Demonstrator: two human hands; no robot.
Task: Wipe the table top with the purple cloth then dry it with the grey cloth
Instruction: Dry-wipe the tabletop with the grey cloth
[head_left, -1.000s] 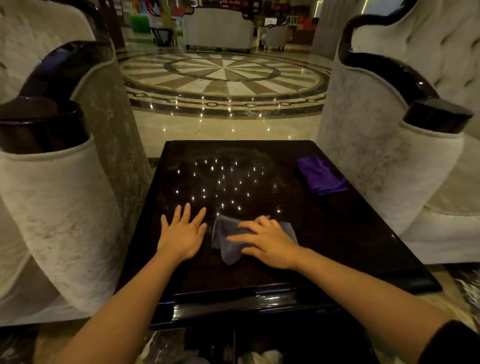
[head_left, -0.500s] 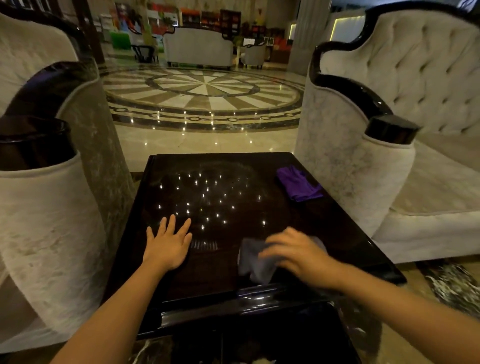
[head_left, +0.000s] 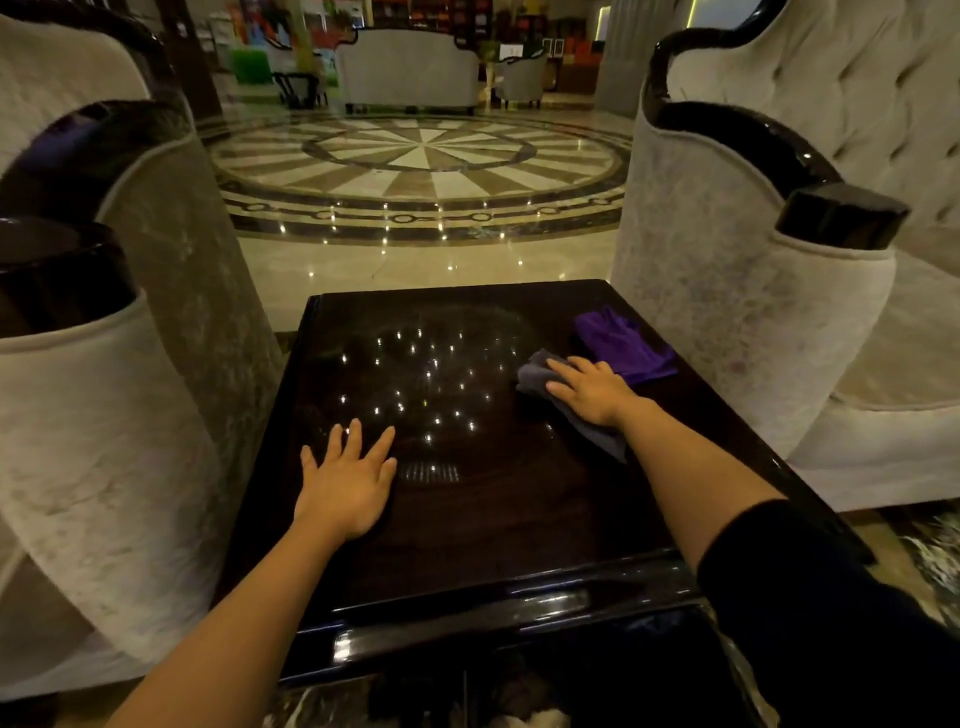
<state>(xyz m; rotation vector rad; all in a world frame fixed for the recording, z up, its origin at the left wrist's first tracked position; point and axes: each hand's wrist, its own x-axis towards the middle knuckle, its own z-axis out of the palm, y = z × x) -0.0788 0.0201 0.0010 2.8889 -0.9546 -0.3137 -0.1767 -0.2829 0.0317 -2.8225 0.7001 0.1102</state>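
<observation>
A first-person view looks down at a dark, glossy square table (head_left: 493, 519) standing between two pale upholstered armchairs with black trim. Small points of ceiling light reflect in the polished top.

The person's right hand (head_left: 589, 389) lies palm down on the grey cloth (head_left: 535, 374), pressing it flat against the table near the right side, toward the far half. The fingers are spread and extended across the cloth rather than curled around it — the cloth is pinned beneath the palm, with one bunched end showing past the fingertips and the other end trailing back under the wrist. A black sleeve (head_left: 831, 623) covers the upper part of this arm.

The purple cloth (head_left: 623, 343) lies crumpled on the table's far right corner, just beside the right hand and the grey cloth; whether the two cloths touch cannot be told from this angle.

The left hand (head_left: 348, 483) rests flat on the table's near left area, palm down, fingers spread apart, holding nothing. It is well apart from both cloths.

The left armchair (head_left: 104, 441) and the right armchair (head_left: 753, 322) stand close against the table's sides. Beyond the table stretches a shiny marble floor (head_left: 421, 166) with a large circular sunburst pattern — and farther back, blurred, stands more pale seating.
</observation>
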